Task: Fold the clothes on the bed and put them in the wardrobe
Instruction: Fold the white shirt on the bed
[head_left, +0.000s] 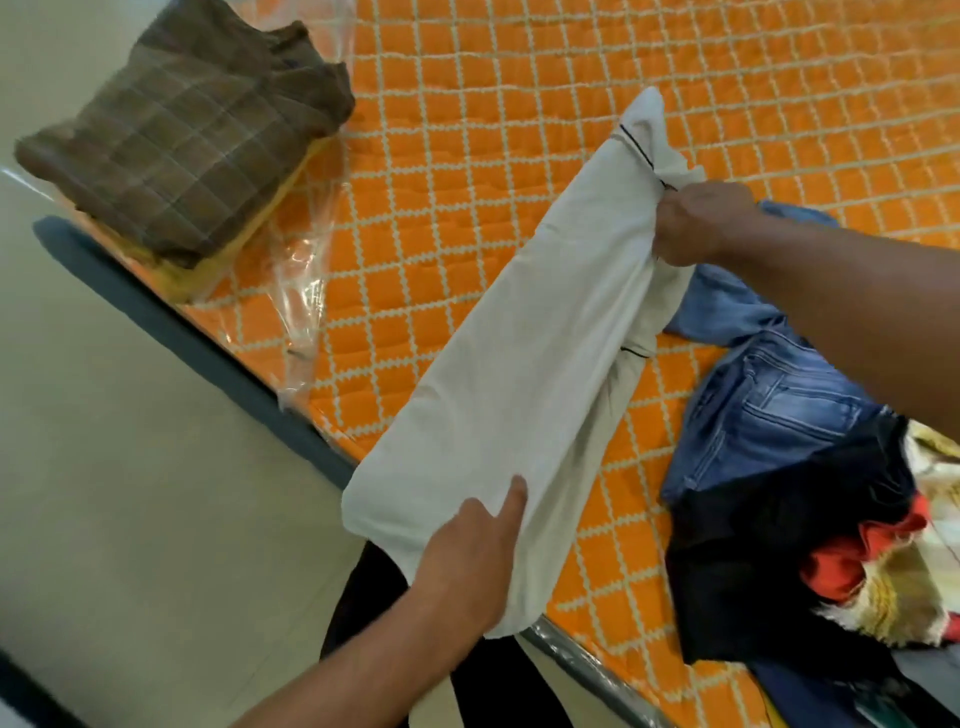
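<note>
A white shirt (524, 358) with thin dark trim lines is stretched lengthwise above the orange quilted mattress (467, 171). My left hand (467, 556) grips its near end at the bed's edge, index finger lying along the cloth. My right hand (701, 223) holds the far end bunched in a fist. A brown plaid garment (182, 135) lies folded on a yellow one at the mattress's far left corner. Unfolded clothes sit at the right: blue jeans (763, 400), a black garment (769, 551) and a red piece (852, 556).
Clear plastic wrap (306, 270) hangs loose along the mattress's left edge. A dark bed frame (171, 317) borders the beige floor (130, 493). A patterned cream and yellow cloth (914, 587) lies at the far right in the pile.
</note>
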